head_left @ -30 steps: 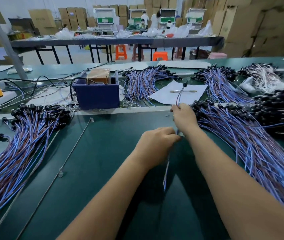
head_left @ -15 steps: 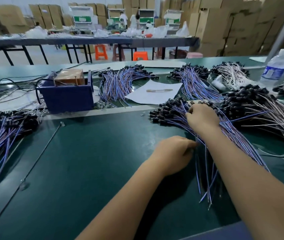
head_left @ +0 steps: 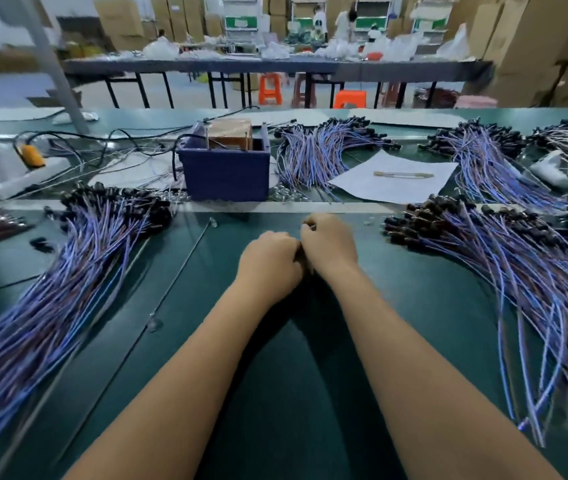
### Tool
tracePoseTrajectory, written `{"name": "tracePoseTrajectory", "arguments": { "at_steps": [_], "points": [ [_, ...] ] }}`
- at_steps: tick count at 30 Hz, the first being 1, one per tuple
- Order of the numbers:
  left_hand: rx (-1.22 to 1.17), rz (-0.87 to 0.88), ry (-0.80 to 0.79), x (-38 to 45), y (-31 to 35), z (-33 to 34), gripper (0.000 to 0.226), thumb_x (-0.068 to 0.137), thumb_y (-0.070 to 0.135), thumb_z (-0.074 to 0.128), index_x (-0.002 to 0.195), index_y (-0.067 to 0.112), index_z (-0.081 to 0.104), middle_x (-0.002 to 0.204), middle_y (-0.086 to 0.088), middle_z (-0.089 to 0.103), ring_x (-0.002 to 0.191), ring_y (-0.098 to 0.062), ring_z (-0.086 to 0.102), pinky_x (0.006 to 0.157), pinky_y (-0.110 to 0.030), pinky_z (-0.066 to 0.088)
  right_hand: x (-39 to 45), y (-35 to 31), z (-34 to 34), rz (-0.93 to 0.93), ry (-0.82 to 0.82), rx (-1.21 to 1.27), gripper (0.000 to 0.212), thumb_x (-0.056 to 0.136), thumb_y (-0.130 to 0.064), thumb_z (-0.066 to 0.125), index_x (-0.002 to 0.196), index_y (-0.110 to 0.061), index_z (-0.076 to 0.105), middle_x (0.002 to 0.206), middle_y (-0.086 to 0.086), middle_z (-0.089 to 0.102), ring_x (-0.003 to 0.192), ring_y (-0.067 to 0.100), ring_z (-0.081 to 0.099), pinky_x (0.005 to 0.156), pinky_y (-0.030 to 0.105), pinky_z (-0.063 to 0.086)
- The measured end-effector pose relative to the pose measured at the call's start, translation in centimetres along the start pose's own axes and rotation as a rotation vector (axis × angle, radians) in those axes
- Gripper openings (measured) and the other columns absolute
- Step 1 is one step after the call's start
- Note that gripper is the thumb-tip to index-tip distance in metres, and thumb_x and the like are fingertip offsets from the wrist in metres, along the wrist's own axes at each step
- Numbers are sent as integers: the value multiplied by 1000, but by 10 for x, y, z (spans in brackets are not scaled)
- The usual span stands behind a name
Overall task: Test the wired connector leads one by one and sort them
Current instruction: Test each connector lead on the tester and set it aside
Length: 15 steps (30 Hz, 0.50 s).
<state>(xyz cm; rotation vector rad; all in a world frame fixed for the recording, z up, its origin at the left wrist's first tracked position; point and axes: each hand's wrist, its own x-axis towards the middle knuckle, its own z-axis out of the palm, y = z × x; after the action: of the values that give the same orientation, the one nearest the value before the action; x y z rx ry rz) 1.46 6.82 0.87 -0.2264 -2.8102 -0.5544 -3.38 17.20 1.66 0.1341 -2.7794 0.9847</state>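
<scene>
Head view: left hand [head_left: 270,261] contents hidden (curled).

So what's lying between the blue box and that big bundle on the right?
In the head view, a white paper sheet with a pen lies between the blue box and the right bundle.

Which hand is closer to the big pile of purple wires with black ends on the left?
Left. The left hand sits nearer the left-side pile of purple wires with black connector ends; the right hand is just beyond it, farther right.
</scene>
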Motion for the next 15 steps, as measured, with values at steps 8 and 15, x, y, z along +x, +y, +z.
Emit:
{"name": "tracePoseTrajectory", "arguments": {
  "at_steps": [8, 15],
  "points": [
    [-97, -201, 164, -7, -58, -9, 16, 84, 9, 49, 87, 5, 64, 90, -12, 63, 84, -33, 56, 63, -34, 37, -6, -55, 64, -1, -64, 491, 22, 92, -13, 50, 91, -10, 71, 96, 4, 71, 95, 23, 61, 79, 30, 45],
    [-26, -401, 468, -2, -80, -33, 24, 87, 15, 52, 101, 12, 71, 118, -12, 55, 106, -32, 49, 85, -35, 40, -11, -45, 64, -47, -98, 529, 18, 94, -16, 50, 88, -20, 67, 86, -7, 66, 87, 14, 58, 69, 24, 42]
  ]
}}
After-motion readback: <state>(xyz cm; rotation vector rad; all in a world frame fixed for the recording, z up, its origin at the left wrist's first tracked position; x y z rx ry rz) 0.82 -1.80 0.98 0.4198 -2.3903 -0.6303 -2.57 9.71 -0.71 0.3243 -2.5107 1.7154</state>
